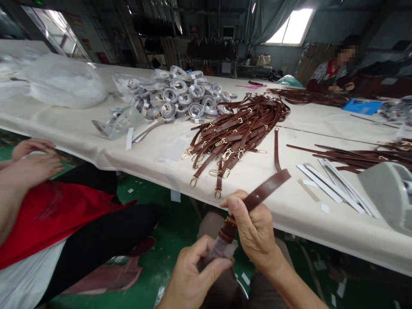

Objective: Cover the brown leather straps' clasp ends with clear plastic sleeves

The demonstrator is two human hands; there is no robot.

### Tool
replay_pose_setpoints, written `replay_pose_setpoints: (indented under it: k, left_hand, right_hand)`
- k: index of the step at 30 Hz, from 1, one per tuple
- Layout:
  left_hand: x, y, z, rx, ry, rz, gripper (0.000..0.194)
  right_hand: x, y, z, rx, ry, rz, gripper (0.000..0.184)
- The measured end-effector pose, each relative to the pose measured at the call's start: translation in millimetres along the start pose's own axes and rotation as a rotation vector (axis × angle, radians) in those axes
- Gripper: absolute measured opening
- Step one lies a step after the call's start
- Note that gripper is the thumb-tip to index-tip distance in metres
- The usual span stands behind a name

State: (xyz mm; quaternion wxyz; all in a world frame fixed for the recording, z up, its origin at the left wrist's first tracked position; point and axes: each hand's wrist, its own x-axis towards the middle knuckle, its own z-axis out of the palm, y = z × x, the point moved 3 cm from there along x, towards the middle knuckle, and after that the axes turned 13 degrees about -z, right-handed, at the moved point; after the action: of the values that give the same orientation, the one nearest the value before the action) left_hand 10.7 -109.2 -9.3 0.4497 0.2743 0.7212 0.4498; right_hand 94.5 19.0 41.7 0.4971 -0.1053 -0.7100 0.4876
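My right hand (254, 227) is closed round a brown leather strap (267, 189) just below the table's front edge. The strap runs from my hands up onto the table. My left hand (189, 274) pinches a clear plastic wrap (220, 249) at the strap's lower end, near its gold buckle. A heap of brown straps with gold clasps (234, 133) lies on the table straight ahead. Behind that heap sits a pile of coiled straps wrapped in plastic (180, 96).
The long table (96, 146) is covered in cream cloth. White paper strips (331, 184) lie at the right beside a grey tape dispenser (386, 193). A person in red and black (64, 223) sits at my left. Another person (334, 73) works at the far right.
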Motion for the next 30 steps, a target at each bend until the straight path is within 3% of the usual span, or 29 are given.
replay_pose_setpoints:
  k: [3,9,23,30]
  left_hand:
    - [-0.5,-6.9,-1.3,-0.042,-0.018,-0.037,0.03]
    - [-3.0,-12.3,-6.3,-0.093,-0.027,-0.076,0.04]
    - [-1.2,-3.6,-7.9,-0.125,0.022,0.02,0.018]
    - [2.4,-3.3,-9.3,-0.143,-0.001,0.01,0.021]
  right_hand:
    - [6.1,1.6,4.3,0.041,-0.02,0.054,0.025]
    - [-2.8,1.3,-6.2,0.079,0.072,0.083,0.026]
    - [-10.5,2.2,0.7,0.078,-0.023,0.043,0.023]
    - [-13.5,1.1,6.2,0.098,-0.064,0.014,0.025]
